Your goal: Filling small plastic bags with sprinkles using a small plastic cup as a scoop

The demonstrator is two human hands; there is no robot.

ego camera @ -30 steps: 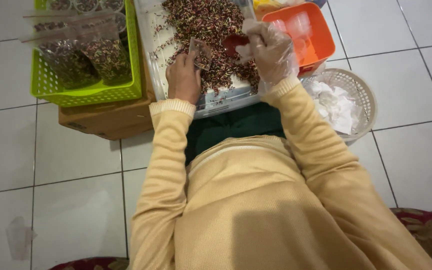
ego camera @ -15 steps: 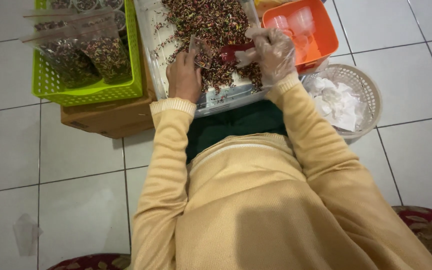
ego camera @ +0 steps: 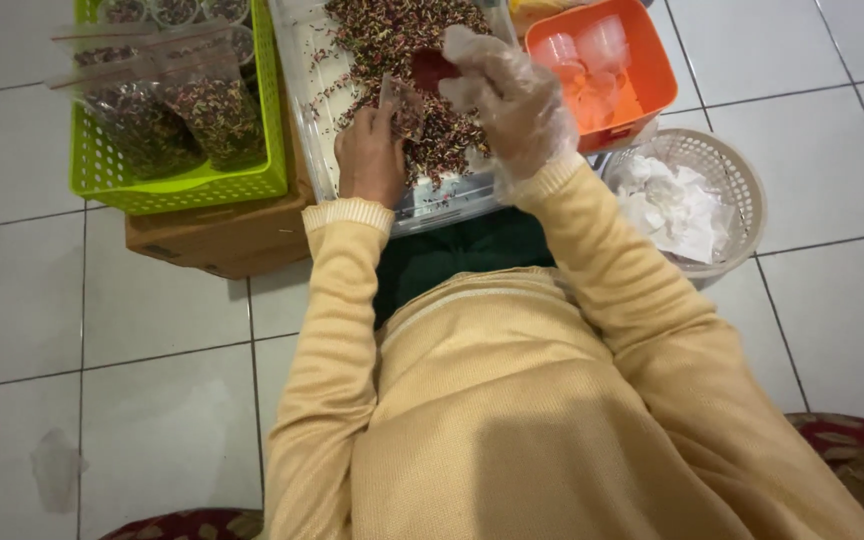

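A clear plastic bin (ego camera: 314, 150) holds a heap of dried petal mix (ego camera: 392, 35). My left hand (ego camera: 370, 160), bare, rests at the bin's near edge and pinches a small clear pouch (ego camera: 404, 108) upright over the mix. My right hand (ego camera: 514, 95) wears a thin clear plastic glove and grips a small red scoop (ego camera: 432, 70). The scoop hangs just above and to the right of the pouch's mouth. Both of my yellow sleeves reach forward from the bottom of the view.
A green basket (ego camera: 182, 188) at the left holds filled pouches (ego camera: 224, 122) and sits on a brown cardboard box (ego camera: 222, 245). An orange basket (ego camera: 652, 85) with clear cups is at the upper right. A round white basket (ego camera: 742, 195) of crumpled white paper stands beside it. White floor tiles lie all around.
My right hand has brought the red scoop a little left and up, closer to the pouch. My left hand has stayed at the bin's edge.
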